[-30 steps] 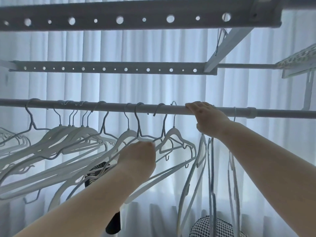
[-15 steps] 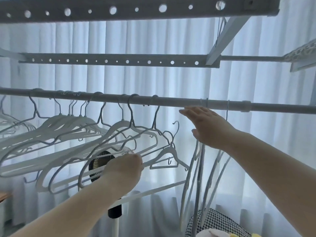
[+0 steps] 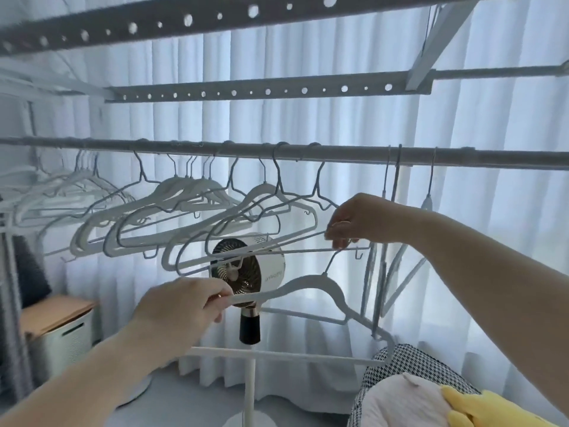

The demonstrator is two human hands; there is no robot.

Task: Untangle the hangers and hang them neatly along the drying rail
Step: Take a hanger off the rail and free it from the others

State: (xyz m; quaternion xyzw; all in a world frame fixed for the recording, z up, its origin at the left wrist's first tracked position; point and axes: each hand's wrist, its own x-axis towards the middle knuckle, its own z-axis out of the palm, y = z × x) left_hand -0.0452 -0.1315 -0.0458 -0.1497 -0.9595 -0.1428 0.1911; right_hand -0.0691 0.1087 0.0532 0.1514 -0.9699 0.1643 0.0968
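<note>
Head view: the grey rail [image 3: 338,153] crosses the frame at mid-height, under two perforated bars [image 3: 246,91]. Along its left and middle hang the hangers [image 3: 184,204], white and grey, overlapping, with shoulders threaded through one another. A few more hang edge-on at the right. A loose hanger [image 3: 331,283], white, is off the rail and below it, tilted in front of a fan [image 3: 246,282]. The left hand [image 3: 181,306], arm stretched forward, grips the loose hanger's left shoulder, fingers curled round it. The right hand [image 3: 354,223], higher and just under the rail, pinches its wire hook between thumb and fingertips.
</note>
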